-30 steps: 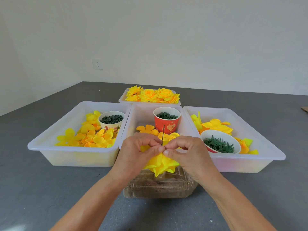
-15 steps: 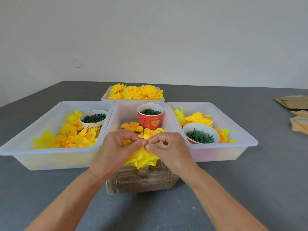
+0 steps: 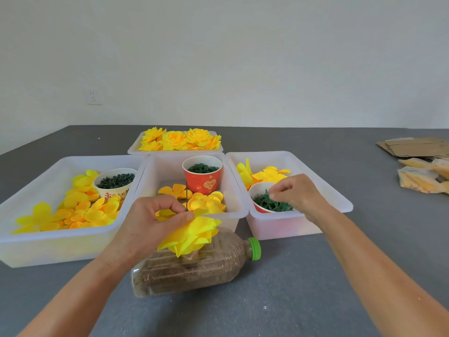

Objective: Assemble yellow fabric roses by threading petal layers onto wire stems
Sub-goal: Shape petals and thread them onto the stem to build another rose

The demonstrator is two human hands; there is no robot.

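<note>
- Plainly, in the head view, several finished roses (image 3: 179,139) already lie heaped in the far tray (image 3: 132,149), so part of the batch is done.
- The left hand (image 3: 148,222) pinches the rose in progress (image 3: 192,234) between thumb and fingers; its yellow petal layers hang below the fingers, just above a lying plastic bottle (image 3: 194,268) filled with something brown, with a green cap.
- A thin dark wire stem (image 3: 186,195) stands up out of that pinch, its upper end bare.
- The right hand (image 3: 296,193) is well apart from the left, over the white cup of green leaf-shaped pieces (image 3: 267,203) in the right bin (image 3: 340,203); its fingertips are drawn together at the pieces, but whether one is already caught between them I cannot tell.
- My reading: the petals on this flower are largely stacked, and a green piece, likely a calyx, is wanted next on the stem.
- Much stock is left: loose petals (image 3: 73,210) in the left bin (image 3: 48,239), more in the middle bin (image 3: 233,215) beside a red cup of green rings (image 3: 202,176), and a white cup of dark small parts (image 3: 116,182).
- Packets and cardboard (image 3: 418,147) lie far right on the grey desk (image 3: 315,288), so many roses remain to make.
</note>
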